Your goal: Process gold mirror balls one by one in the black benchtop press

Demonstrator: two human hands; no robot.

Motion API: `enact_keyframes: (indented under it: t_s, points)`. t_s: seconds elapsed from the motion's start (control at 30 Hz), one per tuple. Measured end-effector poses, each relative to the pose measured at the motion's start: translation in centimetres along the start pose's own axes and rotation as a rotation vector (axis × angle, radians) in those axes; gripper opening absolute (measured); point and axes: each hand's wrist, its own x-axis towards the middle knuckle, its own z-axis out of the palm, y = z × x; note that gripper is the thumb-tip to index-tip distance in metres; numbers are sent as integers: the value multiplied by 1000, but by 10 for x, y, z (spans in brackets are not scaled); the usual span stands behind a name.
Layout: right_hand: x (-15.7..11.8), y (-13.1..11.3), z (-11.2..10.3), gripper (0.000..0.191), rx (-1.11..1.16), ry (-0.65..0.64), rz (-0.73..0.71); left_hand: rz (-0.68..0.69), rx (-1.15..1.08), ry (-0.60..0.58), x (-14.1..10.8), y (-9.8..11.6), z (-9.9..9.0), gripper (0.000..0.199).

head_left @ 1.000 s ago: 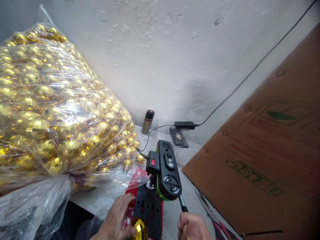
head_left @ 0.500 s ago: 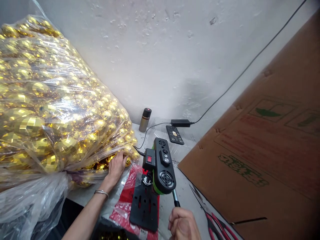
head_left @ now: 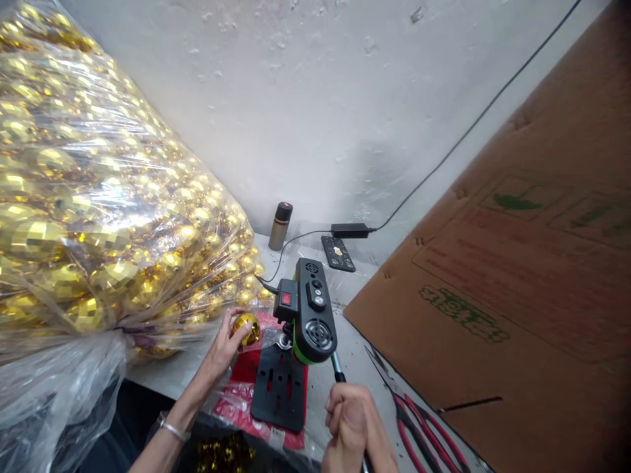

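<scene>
While my left hand [head_left: 221, 345] curls its fingers and thumb around a faceted gold ball [head_left: 253, 327], I see that ball raised just left of the black machine [head_left: 315, 315]. My right hand [head_left: 352, 420] is wrapped in a fist around the black grip [head_left: 340, 377] of a metal rod [head_left: 336, 361], which reaches forward to the machine's near end; I can't tell where the two join.

Between my hands, and partly under the machine, lies a slotted black plate [head_left: 279, 394] on crinkled red plastic [head_left: 235, 402]. The machine has a green edge, two round grilles and a red switch [head_left: 286, 298] on the side toward my left hand. Just below that hand's wrist, which wears a bracelet [head_left: 173, 428], gold pieces [head_left: 224, 453] show near the bottom edge, too dim for me to make out their shape.

Beyond my left hand and to its left, a clear bag [head_left: 98, 249] bulges with gold balls. Farther forward of both hands I have a bottle [head_left: 280, 230], a black adapter [head_left: 351, 230] and a phone [head_left: 338, 256] near the wall [head_left: 305, 118]. Right of my right hand lie red-and-black-handled shears [head_left: 419, 427], and past them leans a big brown carton [head_left: 493, 276].
</scene>
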Motion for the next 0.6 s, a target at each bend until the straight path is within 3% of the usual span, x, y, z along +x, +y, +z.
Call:
enact_keyframes:
  t_s: [0.07,0.13,0.3,0.6]
  points:
    - [9,1,-1,40,14,-23,-82,7,-207,-39,-20,-9,12,65]
    - [18,2,-3,38,15,-76,-162,-2,-272,-71,-34,-18,27,67]
    - [25,4,-5,35,13,-118,-244,103,-88,-73,-50,-29,55,57]
    - [15,13,-6,33,11,-92,-287,379,94,-91,-54,-24,63,52]
